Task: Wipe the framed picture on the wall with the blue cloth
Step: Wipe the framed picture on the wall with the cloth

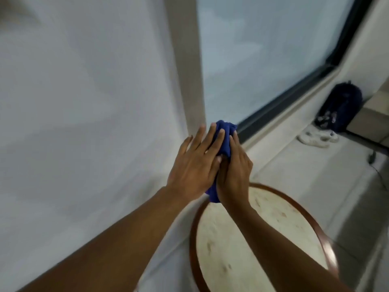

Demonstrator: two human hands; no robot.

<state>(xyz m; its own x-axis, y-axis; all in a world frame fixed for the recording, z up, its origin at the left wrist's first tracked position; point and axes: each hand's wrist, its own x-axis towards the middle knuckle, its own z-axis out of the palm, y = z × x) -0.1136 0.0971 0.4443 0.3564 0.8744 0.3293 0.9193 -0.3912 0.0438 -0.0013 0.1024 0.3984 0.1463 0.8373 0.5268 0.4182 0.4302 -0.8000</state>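
The blue cloth (224,133) is bunched up between both of my hands, held in the air above the round table. My right hand (234,167) grips it from the right with its fingers wrapped around the bundle. My left hand (195,163) lies flat against the cloth's left side with its fingers straight and spread. A tail of the cloth hangs below my wrists. No framed picture appears in the view; only a bare white wall fills the left.
A round table (311,220) with a reddish wooden rim and pale marbled top stands below my hands. A large dark-framed window (273,60) is ahead, beside a beige pillar (185,60). A dark backpack (341,106) and white shoes (317,137) lie on the floor at right.
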